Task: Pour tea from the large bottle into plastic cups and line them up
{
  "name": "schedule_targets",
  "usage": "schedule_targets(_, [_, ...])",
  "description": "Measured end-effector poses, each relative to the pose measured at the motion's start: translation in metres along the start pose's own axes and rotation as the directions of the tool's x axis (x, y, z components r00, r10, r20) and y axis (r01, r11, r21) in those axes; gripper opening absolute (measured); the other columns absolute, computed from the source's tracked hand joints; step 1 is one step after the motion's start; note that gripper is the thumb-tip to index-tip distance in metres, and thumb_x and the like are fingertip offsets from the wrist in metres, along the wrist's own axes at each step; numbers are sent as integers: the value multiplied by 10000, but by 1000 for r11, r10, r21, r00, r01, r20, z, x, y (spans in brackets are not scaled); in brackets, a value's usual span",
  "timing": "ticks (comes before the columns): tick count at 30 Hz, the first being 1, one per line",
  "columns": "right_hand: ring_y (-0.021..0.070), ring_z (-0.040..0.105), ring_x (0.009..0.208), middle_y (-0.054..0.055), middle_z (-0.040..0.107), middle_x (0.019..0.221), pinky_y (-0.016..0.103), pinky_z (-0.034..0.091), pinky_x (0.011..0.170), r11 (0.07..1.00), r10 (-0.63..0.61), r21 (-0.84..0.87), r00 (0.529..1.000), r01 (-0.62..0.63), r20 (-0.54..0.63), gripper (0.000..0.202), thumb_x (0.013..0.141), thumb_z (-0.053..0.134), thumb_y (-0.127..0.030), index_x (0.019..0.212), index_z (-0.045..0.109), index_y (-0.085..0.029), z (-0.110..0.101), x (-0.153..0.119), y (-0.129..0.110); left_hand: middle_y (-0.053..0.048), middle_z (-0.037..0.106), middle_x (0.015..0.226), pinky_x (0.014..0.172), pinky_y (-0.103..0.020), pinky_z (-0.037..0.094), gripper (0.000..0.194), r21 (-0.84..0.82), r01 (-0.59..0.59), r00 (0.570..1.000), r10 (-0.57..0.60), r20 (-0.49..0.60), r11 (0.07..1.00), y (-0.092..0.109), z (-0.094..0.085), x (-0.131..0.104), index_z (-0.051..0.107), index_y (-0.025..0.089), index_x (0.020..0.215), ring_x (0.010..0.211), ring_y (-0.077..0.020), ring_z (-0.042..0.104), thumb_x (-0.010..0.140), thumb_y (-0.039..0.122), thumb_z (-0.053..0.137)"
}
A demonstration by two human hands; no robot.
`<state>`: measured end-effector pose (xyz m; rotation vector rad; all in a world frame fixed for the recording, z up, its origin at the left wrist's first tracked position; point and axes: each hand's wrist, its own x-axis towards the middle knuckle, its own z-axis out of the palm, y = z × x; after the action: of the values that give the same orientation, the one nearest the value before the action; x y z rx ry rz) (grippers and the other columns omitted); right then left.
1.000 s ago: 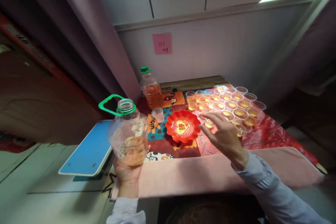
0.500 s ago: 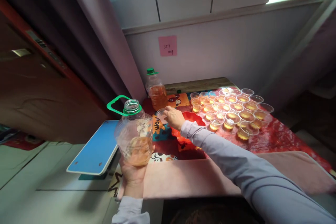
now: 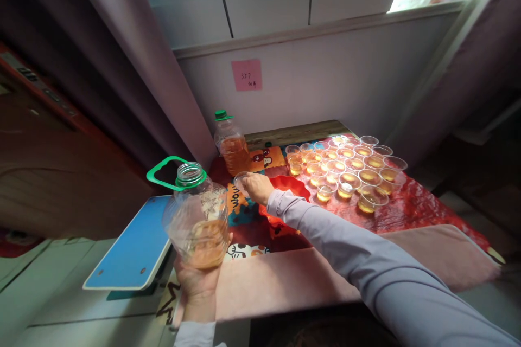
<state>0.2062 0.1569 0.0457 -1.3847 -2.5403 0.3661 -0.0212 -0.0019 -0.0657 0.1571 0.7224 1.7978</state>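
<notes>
My left hand [image 3: 198, 282] supports a clear plastic jug [image 3: 195, 222] from below. The jug is uncapped, has a green handle ring at its neck, and holds some amber liquid. My right hand [image 3: 256, 188] grips a clear plastic cup [image 3: 241, 180], partly hidden by the fingers, above the patterned tablecloth. Under my right forearm lies a red scalloped bowl [image 3: 290, 184], mostly covered by the arm. To the right, rows of clear cups [image 3: 349, 184] stand close together with amber liquid in them.
A second jug [image 3: 235, 154] with a green cap stands at the back left of the table, fuller with amber liquid. A blue stool [image 3: 130, 246] is left of the table. A pink cloth [image 3: 285, 284] runs along the front edge. A pink note [image 3: 247, 75] is on the wall.
The whole view has shifted, so things sit slightly further left. Both hands keep their holds on the jug and the cup, with little movement relative to the table.
</notes>
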Motion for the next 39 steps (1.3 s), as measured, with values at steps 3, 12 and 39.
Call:
schedule_targets(3, [262, 770, 1235, 123, 785, 1434, 336, 605, 1014, 1000, 11, 30, 999, -10, -36, 271, 1120, 596, -213, 1255, 830, -228, -1, 0, 4, -157, 827, 1390, 1126, -791, 553, 777, -6, -8, 1000, 8, -10, 1000, 0, 0, 1, 740, 273, 1444, 1223, -465, 785, 771, 659, 693])
schedule_targets(12, [240, 743, 1238, 123, 766, 1410, 328, 584, 1045, 990, -3, 139, 974, 35, -227, 284, 1176, 594, -321, 1354, 797, -233, -19, 0, 6, -139, 815, 1420, 1151, -764, 545, 664, -80, 40, 994, -32, 106, 996, 3, -12, 7, 742, 295, 1392, 1261, -456, 773, 807, 607, 713])
schedule_targets(39, [216, 743, 1052, 102, 761, 1201, 281, 550, 866, 993, -21, 102, 948, 57, -319, 207, 1169, 565, -243, 1187, 770, -221, -9, -19, 20, -199, 833, 1364, 1142, -828, 506, 706, -30, 76, 984, -70, 162, 997, 1, -13, -3, 796, 242, 1375, 1286, -502, 751, 826, 675, 699])
